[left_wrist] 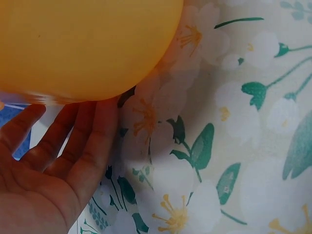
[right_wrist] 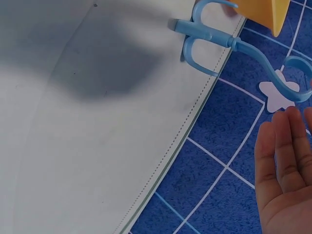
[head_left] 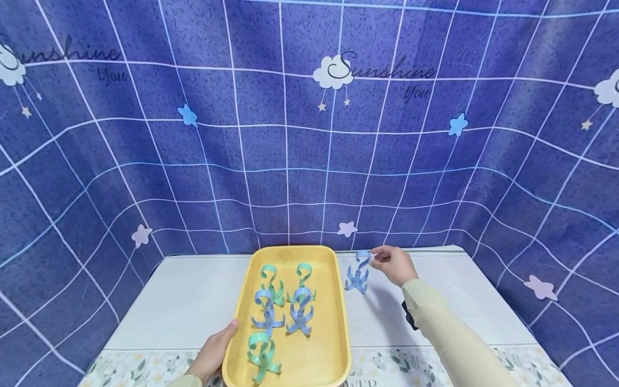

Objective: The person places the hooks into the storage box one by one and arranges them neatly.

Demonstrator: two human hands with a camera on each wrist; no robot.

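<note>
A blue plastic hook (head_left: 358,277) with several curved prongs and a curled top stands just right of the yellow tray (head_left: 342,333). My right hand (head_left: 394,264) pinches its curled top between thumb and fingertips. In the right wrist view the hook (right_wrist: 207,34) has its prongs at the white surface; the thumb is mostly out of frame. At the tray's left side, my left hand (head_left: 215,346) rests its fingers against the outer wall. The left wrist view shows those fingers (left_wrist: 90,141) fairly straight. Inside the tray sit green hooks (head_left: 263,357) and two blue hooks (head_left: 301,317).
White covering (head_left: 193,301) lies over the table, with a floral strip (head_left: 145,365) along the front. Behind and on both sides hangs a blue checked curtain (head_left: 309,183) with stars and clouds. The tray's right half is bare.
</note>
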